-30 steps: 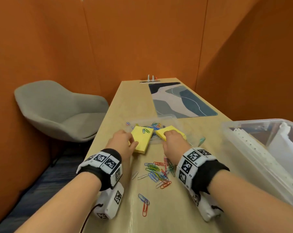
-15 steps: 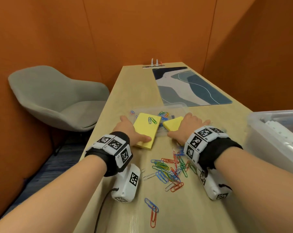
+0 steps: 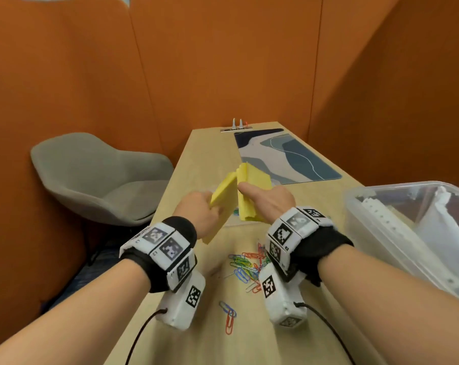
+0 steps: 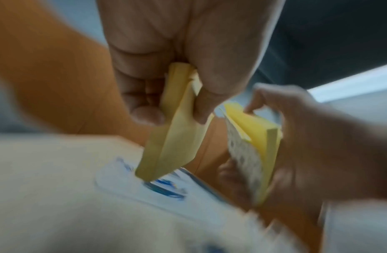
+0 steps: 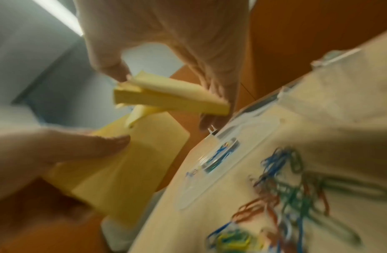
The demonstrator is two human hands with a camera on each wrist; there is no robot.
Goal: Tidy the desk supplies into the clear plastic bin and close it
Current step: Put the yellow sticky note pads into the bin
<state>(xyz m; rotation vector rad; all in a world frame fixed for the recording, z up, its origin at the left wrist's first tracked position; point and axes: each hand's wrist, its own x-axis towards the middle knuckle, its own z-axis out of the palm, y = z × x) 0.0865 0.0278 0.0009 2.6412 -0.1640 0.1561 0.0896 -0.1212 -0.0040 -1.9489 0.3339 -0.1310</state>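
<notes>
My left hand (image 3: 204, 206) grips one yellow sticky-note pad (image 3: 224, 196), tilted on edge above the desk. My right hand (image 3: 260, 193) grips a second yellow pad (image 3: 253, 180) right beside it; the pads' top corners nearly touch. In the left wrist view the left hand (image 4: 177, 109) pinches its pad (image 4: 177, 142) between thumb and fingers. The right wrist view shows the right hand (image 5: 166, 85) holding its pad (image 5: 166, 100) by the edges. Coloured paper clips (image 3: 246, 264) lie scattered on the desk below my wrists. The clear plastic bin (image 3: 381, 227) stands open at the right.
A flat clear plastic piece (image 5: 218, 171) with a few clips lies on the desk under the pads. A patterned desk mat (image 3: 289, 159) covers the far end. A grey chair (image 3: 99, 180) stands left of the desk. Orange walls enclose the space. White items fill the bin.
Both hands have lifted their yellow pads off the desk and tipped them up on edge, close together. The clips stay where they were.
</notes>
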